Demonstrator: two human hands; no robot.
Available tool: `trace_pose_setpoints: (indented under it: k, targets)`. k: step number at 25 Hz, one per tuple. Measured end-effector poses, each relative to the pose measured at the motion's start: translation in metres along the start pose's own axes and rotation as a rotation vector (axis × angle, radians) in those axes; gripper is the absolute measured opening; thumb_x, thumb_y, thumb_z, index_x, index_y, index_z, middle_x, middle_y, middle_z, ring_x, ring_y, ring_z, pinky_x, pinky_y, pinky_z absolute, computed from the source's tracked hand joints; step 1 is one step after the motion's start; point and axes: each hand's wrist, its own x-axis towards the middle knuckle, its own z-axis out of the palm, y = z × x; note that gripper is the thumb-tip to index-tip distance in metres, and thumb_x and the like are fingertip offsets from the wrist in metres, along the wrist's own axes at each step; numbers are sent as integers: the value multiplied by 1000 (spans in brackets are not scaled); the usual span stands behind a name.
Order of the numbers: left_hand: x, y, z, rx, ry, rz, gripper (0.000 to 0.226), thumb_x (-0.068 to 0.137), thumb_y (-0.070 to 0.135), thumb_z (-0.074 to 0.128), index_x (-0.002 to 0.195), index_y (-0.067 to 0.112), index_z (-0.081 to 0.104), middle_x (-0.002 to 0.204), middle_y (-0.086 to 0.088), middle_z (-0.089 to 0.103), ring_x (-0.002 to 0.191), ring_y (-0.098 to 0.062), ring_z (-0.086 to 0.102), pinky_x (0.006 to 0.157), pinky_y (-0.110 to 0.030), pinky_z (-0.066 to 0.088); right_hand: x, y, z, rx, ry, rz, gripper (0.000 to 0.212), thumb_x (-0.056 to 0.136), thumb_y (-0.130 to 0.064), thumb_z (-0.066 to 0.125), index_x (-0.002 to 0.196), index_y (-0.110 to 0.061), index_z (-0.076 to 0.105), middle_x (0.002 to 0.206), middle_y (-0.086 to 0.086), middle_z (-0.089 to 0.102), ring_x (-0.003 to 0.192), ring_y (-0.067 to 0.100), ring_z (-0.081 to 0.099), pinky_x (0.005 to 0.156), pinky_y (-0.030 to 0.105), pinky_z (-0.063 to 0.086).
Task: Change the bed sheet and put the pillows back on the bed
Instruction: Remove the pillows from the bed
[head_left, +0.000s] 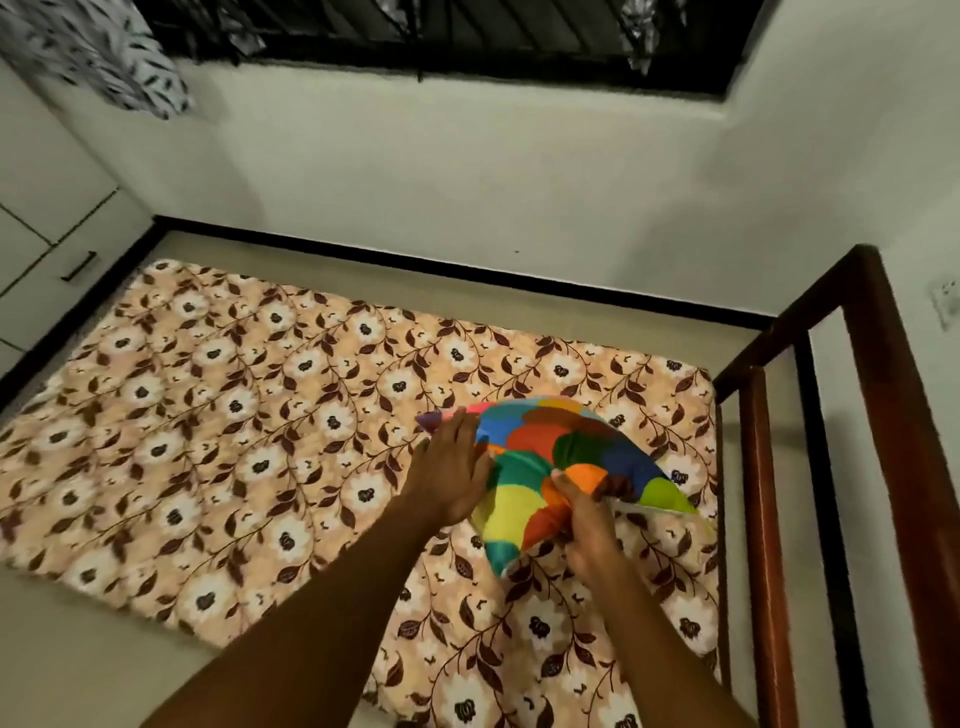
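The multicoloured patchwork fabric pillow (550, 457) lies on the peach-and-brown floral bed covering (208, 415) toward 3 o'clock, its long axis running 10 to 4. Our left hand (457, 467) presses flat on its 9 o'clock side. Our right hand (587, 514), nearer us, clenches bunched cover at 6.

bed sheet (234, 415): no lettering, flower print only
pillow (545, 447): no lettering, colour patches only
wall plate (943, 304): too blurred to read any marking
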Motion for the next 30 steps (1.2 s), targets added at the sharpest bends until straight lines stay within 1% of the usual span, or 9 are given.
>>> trace_pose_setpoints:
  k: [5,9,11,15,18,20,23,27,30]
  targets:
    - [-61,-55,-57,-73,164,-215,72,95,63,28,149,18,43,150,-8,51,140,-30,47,114,-53,34,-64,15,41,-113,-175,-63,69,54,-21,99,116,-3,73,112,19,77,107,40,73,101,58,56]
    - [-94,-117,-88,-486,301,-473,64,95,69,53,129,15,55,127,-12,62,122,-34,61,103,-46,47,-98,10,77,-163,-281,-140,20,82,6,76,100,3,71,100,22,77,93,41,75,90,54,61]
    - [-112,-150,-104,-812,414,-512,83,82,82,61,136,20,54,131,-6,67,123,-29,64,104,-47,52,-115,12,98,-208,-365,-160,31,78,10,72,108,5,70,106,26,76,89,39,76,78,47,64]
    - [-157,-192,-137,-1169,478,-486,24,98,45,68,112,26,67,97,15,75,101,-9,72,73,-16,54,-150,29,150,-399,-393,-278,35,72,7,79,105,0,72,113,30,73,86,37,77,87,50,61]
    - [-199,-237,-156,-1220,525,-568,35,86,57,76,99,25,72,101,3,77,94,-17,72,77,-25,56,-178,57,199,-468,-377,-326,16,88,16,63,99,7,69,80,18,78,58,23,74,57,33,63]
    - [-233,-282,-166,-1265,545,-600,27,90,46,77,93,18,75,91,0,78,83,-16,73,68,-23,55,-207,85,238,-497,-382,-319,15,90,20,56,99,12,65,61,6,73,48,17,70,48,27,59]
    - [-287,-357,-182,-1297,593,-618,26,89,40,79,102,18,78,98,-1,80,90,-19,75,70,-25,55,-232,144,307,-572,-354,-460,26,86,23,57,97,0,65,74,5,75,63,17,75,67,29,64]
    - [-349,-451,-202,-1225,763,-646,34,84,48,81,108,25,76,102,8,79,100,-17,74,85,-29,56,-242,218,403,-679,-399,-673,67,80,-15,75,141,-33,55,113,1,77,94,22,77,87,46,63]
    - [-397,-520,-219,-1144,853,-772,63,76,73,75,119,26,71,112,6,76,105,-17,71,98,-37,55,-285,264,481,-797,-424,-762,49,87,-25,78,132,-26,62,108,-1,76,97,21,73,92,40,58]
